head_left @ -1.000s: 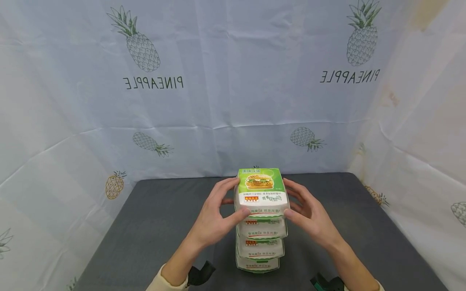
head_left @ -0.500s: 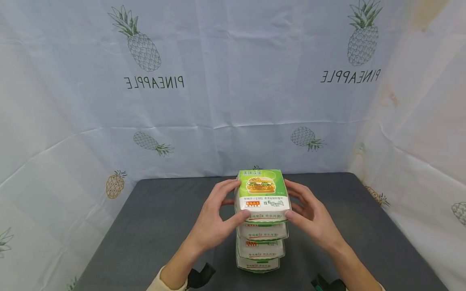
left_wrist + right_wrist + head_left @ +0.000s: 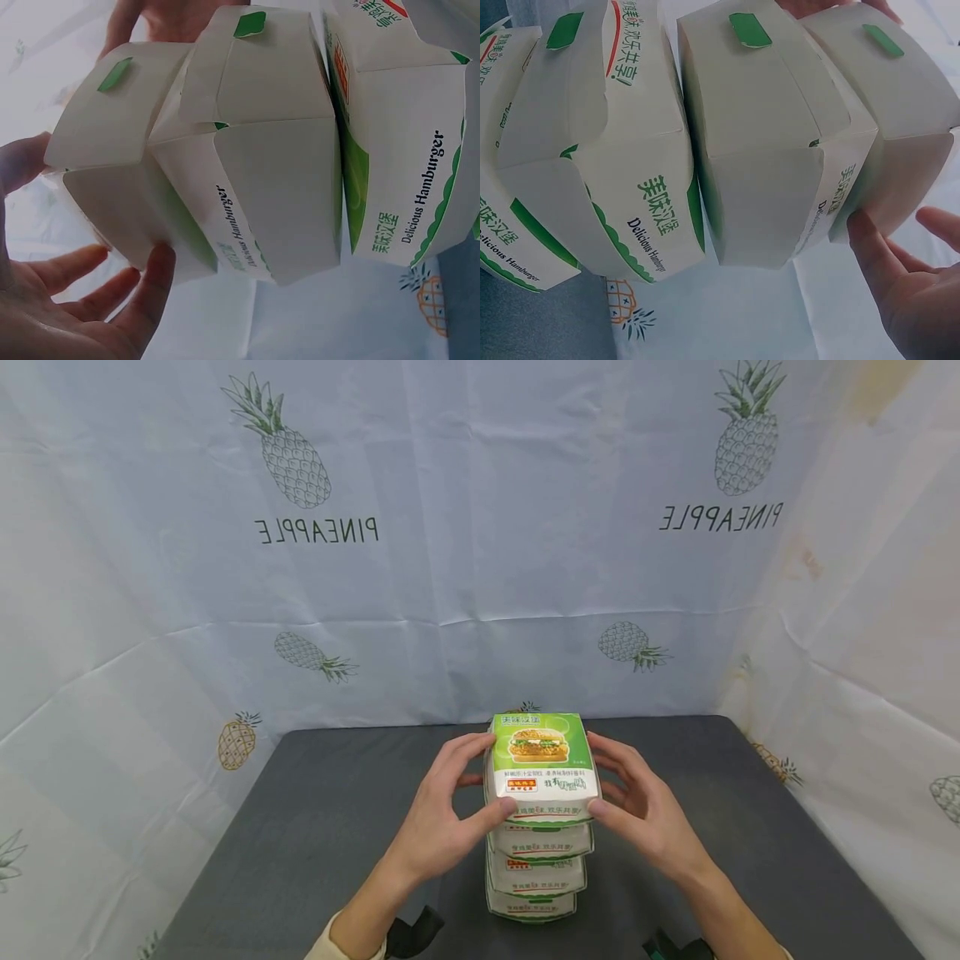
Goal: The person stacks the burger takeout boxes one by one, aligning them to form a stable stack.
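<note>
Several white-and-green cardboard burger boxes stand in a stack, each a little offset from the one below. The top burger box shows a printed hamburger on its lid. My left hand grips its left side, with the thumb at the front corner and fingers along the side. On the opposite side my right hand holds it the same way. Below it the second burger box peeks out at the front. In the left wrist view, fingertips press the top box's side panel. Green tabs show on the box fronts.
The stack rests on a dark grey table, near its front. A whitish cloth printed with pineapples hangs behind the table and along both sides. Black wrist straps are on the forearms.
The top burger box has come slightly down and toward me, its lid now lower in the head view. Both hands have shifted very slightly with it; the lower boxes stay put.
</note>
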`<state>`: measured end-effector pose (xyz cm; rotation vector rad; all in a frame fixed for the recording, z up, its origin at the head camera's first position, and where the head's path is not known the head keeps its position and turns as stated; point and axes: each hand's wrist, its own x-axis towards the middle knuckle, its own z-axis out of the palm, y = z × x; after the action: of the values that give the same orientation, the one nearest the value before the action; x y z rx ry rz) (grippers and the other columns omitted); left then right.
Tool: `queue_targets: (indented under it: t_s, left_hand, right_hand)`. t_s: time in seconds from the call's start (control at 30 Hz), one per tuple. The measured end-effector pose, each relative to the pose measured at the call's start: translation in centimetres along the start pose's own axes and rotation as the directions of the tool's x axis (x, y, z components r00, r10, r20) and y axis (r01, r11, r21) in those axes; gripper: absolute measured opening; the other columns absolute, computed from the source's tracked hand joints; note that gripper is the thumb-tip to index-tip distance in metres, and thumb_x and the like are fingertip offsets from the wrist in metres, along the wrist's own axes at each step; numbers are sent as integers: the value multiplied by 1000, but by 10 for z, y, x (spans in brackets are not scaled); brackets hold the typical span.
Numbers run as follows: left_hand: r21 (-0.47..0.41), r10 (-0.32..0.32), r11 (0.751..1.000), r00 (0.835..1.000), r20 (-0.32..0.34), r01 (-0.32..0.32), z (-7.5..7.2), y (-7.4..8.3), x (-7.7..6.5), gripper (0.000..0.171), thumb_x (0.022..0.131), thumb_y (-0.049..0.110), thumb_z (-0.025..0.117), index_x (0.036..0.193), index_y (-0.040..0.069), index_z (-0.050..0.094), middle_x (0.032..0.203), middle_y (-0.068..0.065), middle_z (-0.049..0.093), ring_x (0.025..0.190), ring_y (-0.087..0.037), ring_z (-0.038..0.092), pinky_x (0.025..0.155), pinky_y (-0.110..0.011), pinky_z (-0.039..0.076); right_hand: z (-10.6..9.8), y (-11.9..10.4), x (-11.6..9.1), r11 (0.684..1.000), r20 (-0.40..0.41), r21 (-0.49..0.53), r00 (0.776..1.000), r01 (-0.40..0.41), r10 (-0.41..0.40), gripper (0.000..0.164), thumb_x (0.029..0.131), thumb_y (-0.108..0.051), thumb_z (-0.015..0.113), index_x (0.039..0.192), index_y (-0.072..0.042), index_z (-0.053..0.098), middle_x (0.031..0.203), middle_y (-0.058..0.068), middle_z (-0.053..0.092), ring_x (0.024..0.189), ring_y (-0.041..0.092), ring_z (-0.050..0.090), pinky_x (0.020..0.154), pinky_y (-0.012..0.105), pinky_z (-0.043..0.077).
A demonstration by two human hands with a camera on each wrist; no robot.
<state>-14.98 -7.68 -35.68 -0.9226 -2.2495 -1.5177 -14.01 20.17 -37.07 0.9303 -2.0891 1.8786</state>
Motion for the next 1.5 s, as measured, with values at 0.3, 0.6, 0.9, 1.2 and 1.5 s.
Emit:
queue_targets:
  t_s: [0.3,0.6,0.9,1.2,1.5]
  left_hand:
    - [3,-6,1000,1000,-1,6,0,0,0,66,92,24,77,151,17,48,150,0,43,131,-20,47,95,-39,54]
    - [10,-6,1000,1000,1,6,-1,-2,0,66,92,25,77,151,17,48,150,-1,43,132,-21,46,94,-40,54]
    - [7,0,1000,1000,6,0,-1,-3,0,64,93,25,75,151,19,47,151,0,42,132,-20,46,95,-40,54]
    - [-1,-4,1000,1000,9,4,-2,-3,1,63,94,23,74,151,20,47,151,0,42,132,-22,47,96,-42,54]
    - [18,3,1000,1000,-6,-3,-12,-7,-3,60,97,20,72,151,19,47,151,-2,44,134,-22,47,97,-42,53]
  right_hand:
    - [-1,1,0,1000,1,-16,1000,8,-8,67,95,11,56,157,-5,35,155,13,34,138,16,43,102,22,46]
    - [-1,1,1,1000,3,-19,1000,16,-16,68,95,11,57,157,-5,35,155,13,35,138,17,43,103,22,46]
    - [-2,0,1,999,0,-34,1000,19,-19,66,95,11,57,157,-3,35,156,13,35,139,17,42,103,22,46]
    - [-3,1,2,999,-1,-38,1000,29,-29,66,95,12,56,156,0,34,155,12,35,139,16,42,102,22,45]
    - [-6,2,-1,998,-35,-48,999,30,-32,62,97,11,53,155,1,36,154,16,39,137,18,45,104,21,45]
